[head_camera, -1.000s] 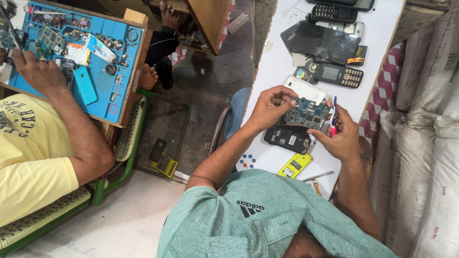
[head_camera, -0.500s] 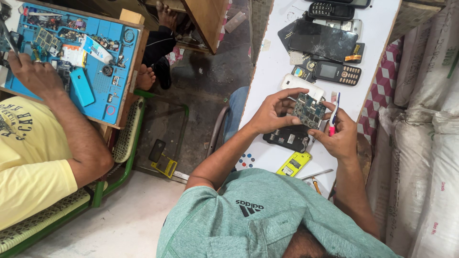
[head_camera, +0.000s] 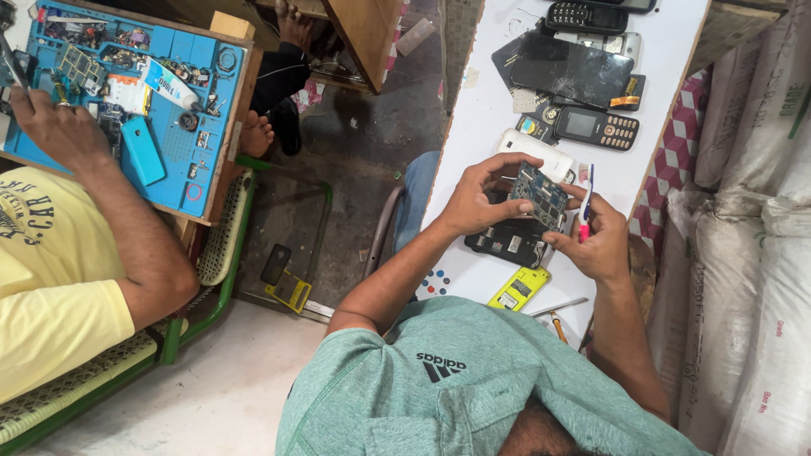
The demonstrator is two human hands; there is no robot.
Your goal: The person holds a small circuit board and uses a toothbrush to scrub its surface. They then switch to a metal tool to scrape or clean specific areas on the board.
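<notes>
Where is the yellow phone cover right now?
In the head view, the yellow phone cover lies on the white table, just below the open black phone and under the hands holding the circuit board.

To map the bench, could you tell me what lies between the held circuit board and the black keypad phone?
In the head view, a white phone lies between the circuit board and keypad phone.

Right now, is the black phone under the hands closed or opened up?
Opened up: the black phone lies with its inner parts exposed, and the left hand holds a circuit board above it.
</notes>
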